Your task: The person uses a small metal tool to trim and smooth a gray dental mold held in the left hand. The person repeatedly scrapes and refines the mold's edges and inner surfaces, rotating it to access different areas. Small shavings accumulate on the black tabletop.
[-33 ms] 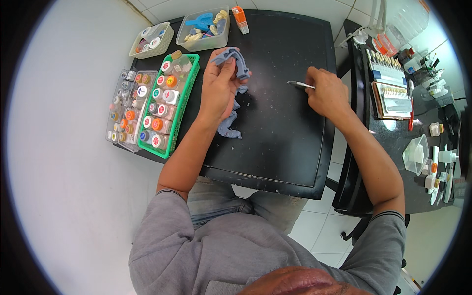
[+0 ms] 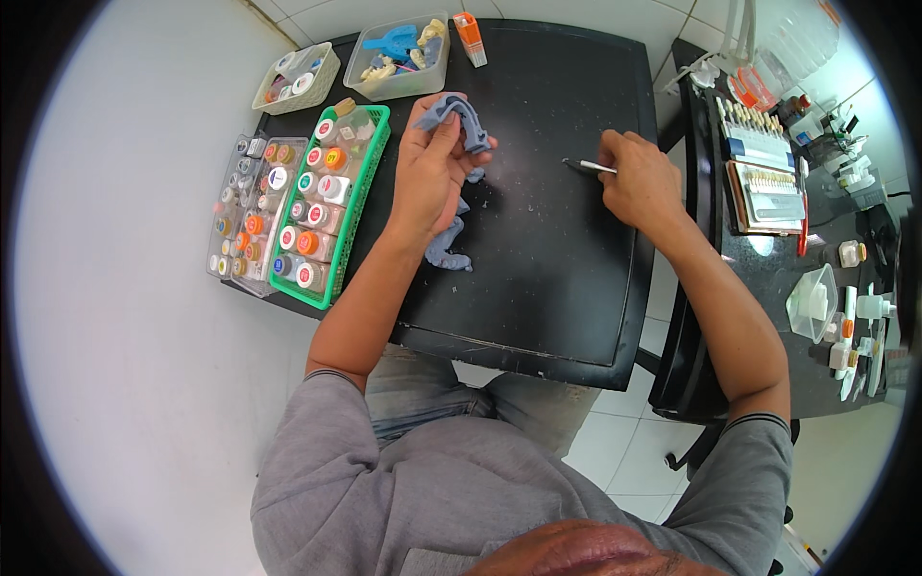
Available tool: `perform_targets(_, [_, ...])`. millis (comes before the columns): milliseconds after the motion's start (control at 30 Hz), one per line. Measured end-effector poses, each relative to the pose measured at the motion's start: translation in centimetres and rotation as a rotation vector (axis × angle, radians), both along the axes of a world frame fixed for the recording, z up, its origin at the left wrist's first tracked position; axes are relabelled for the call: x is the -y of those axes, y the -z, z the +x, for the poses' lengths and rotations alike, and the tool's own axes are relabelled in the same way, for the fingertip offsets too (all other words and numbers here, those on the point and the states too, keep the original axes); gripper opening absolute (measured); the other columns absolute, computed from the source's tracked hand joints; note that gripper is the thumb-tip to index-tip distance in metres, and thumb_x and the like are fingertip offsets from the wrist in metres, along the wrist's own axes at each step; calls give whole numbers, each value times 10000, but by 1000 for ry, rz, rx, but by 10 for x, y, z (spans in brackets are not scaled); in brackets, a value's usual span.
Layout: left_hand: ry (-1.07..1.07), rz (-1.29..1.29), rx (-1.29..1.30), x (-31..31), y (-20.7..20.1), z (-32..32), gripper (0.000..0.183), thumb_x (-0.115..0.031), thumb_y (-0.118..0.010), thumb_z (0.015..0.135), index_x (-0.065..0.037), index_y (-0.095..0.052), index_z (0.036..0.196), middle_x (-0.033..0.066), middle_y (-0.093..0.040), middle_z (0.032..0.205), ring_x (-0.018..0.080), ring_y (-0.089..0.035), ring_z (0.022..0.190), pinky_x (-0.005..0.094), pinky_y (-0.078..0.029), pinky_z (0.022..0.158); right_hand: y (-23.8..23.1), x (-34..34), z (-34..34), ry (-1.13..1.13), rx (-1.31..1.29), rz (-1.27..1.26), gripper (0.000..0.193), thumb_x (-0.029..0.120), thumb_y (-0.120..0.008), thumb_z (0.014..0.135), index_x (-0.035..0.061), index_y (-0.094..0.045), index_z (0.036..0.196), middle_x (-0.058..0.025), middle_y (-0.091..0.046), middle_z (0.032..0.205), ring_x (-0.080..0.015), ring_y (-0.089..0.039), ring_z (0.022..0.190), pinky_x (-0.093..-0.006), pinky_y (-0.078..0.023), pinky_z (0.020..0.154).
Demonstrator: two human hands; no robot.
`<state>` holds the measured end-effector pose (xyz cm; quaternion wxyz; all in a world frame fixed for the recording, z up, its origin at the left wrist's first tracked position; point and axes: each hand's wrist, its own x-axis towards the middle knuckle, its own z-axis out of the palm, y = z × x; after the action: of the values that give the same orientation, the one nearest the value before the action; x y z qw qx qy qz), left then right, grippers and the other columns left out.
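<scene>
Blue-grey cloth (image 2: pixel 459 117) and thin metal tool (image 2: pixel 588 166) in hand on the black table (image 2: pixel 547 278).

Near the table's far-left corner, the left hand (image 2: pixel 429 178) grips the cloth, whose tail trails toward the near edge. The right hand (image 2: pixel 642 182), over the table's right side, is closed around the tool, tip pointing left. A green basket of small jars (image 2: pixel 331 206) sits on the table's left side, beside the left hand.

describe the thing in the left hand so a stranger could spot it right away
Start at the black table and find the green basket of small jars near its left edge. Just right of it, the left hand grips a blue-grey cloth. It is the only soft, crumpled thing there; the right hand holds a thin metal tool.
</scene>
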<state>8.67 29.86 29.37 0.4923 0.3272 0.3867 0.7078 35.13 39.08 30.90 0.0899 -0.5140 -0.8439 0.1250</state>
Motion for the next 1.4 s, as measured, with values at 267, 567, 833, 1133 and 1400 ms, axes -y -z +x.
perform_targets(267, [64, -98, 10, -3, 3, -13, 322, -127, -636, 1137, -44, -560, 1439, 105, -715, 1103, 276, -792, 1051, 334, -654, 841, -10, 9, -15, -46, -23, -120, 122, 144, -761, 959, 67, -819, 1034, -173, -809, 994, -423, -789, 975, -522, -607, 887])
perform_targets(567, [72, -75, -84, -14, 10, -16, 373, -162, -685, 1117, -19, -564, 1439, 91, -712, 1080, 256, -781, 1023, 329, -632, 837, 0, 8, -20, -137, 18, -83, 201, 210, -739, 1005, 37, -841, 1021, -225, -814, 921, -449, -798, 907, -538, -621, 847])
perform_targets(833, [105, -85, -36, -18, 15, -24, 381, -253, -653, 1146, -15, -589, 1436, 97, -711, 1092, 262, -791, 1026, 318, -650, 819, 1, 7, -25, -117, 129, -83, 179, 181, -763, 988, 33, -775, 1086, -194, -811, 974, -443, -794, 934, -545, -611, 836])
perform_targets(1133, [120, -81, -43, -18, 21, -27, 546, -454, -509, 1194, 12, -606, 1462, 138, -696, 1185, 297, -786, 1067, 336, -662, 850, 9, 5, -25, -127, 68, -25, 198, 190, -798, 984, 52, -715, 1099, -156, -780, 1050, -428, -784, 965, -551, -597, 827])
perform_targets(1400, [135, -60, 3, -17, 23, -28, 587, -486, -484, 1194, 28, -611, 1448, 146, -693, 1178, 306, -786, 1069, 347, -667, 871, 15, 3, -23, -124, 39, -51, 211, 237, -790, 1021, 50, -721, 1089, -151, -785, 1030, -424, -787, 957, -544, -597, 815])
